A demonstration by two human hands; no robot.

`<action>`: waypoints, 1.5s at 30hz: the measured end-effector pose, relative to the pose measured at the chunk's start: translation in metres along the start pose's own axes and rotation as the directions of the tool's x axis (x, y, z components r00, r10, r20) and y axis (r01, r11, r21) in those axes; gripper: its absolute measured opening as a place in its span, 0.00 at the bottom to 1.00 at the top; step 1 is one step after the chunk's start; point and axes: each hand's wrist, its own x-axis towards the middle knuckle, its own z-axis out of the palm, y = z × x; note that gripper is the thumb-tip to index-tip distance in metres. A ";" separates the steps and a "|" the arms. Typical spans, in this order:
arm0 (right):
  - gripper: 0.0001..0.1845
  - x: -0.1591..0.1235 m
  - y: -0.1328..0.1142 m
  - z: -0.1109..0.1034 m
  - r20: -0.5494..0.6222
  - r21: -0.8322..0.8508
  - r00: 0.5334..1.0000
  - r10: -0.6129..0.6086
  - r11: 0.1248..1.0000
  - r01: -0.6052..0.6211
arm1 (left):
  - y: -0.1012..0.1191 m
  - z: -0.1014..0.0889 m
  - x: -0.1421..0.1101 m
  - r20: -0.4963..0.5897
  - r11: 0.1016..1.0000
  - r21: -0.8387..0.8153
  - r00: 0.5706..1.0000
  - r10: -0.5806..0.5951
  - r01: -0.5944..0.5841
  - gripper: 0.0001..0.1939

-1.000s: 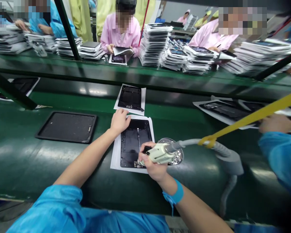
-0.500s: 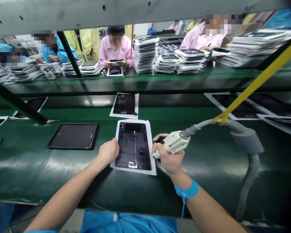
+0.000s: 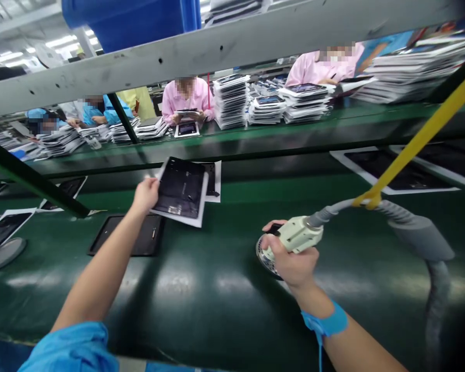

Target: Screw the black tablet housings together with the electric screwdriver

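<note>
My left hand (image 3: 146,194) grips the left edge of a black tablet panel (image 3: 183,187) with a white sheet under it, lifted and tilted over the far side of the green belt. It partly covers another tablet panel (image 3: 213,182) lying on white paper. At the right, my right hand (image 3: 294,261) is wrapped round the handle of a cream-coloured air gun (image 3: 300,235). Its round metal grille (image 3: 264,254) faces down and left, close above the belt. A grey hose runs from the back of the gun.
A black tray (image 3: 147,236) lies behind my left forearm. More panels on paper (image 3: 399,168) are at the right and far left. A yellow strap (image 3: 426,132) holds the hose. Green posts and a grey beam (image 3: 256,44) cross ahead. Co-workers sit behind paper stacks (image 3: 230,101).
My left hand has lifted the tablet panel and its white sheet off the belt and carried them forward and left. The right hand with the air gun has shifted slightly right and down.
</note>
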 end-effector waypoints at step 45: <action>0.09 0.006 0.009 -0.003 -0.060 -0.159 0.998 0.029 0.987 -0.038 | 0.130 0.012 -0.281 0.860 0.361 -0.215 -0.001 0.511 -0.907 0.06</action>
